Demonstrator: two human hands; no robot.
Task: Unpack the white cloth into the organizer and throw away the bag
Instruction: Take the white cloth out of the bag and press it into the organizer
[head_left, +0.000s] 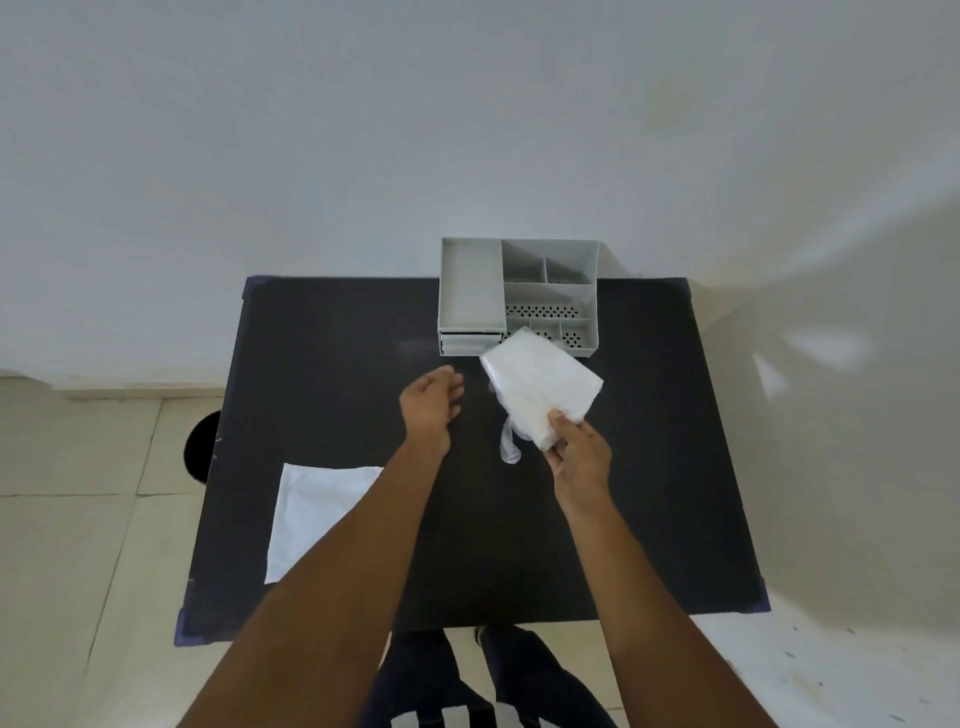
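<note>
My right hand grips the near corner of a clear plastic bag that holds a folded white cloth, lifted over the black table just in front of the organizer. A loose strip of the bag dangles below it. My left hand hovers a little to the left of the bag, fingers apart, holding nothing. The grey organizer with several compartments stands at the table's far edge; its front right cells are partly hidden by the bag.
A flat white cloth or sheet lies at the table's near left, partly under my left forearm. The black table stands against a pale wall. A dark round object sits on the tiled floor at the left.
</note>
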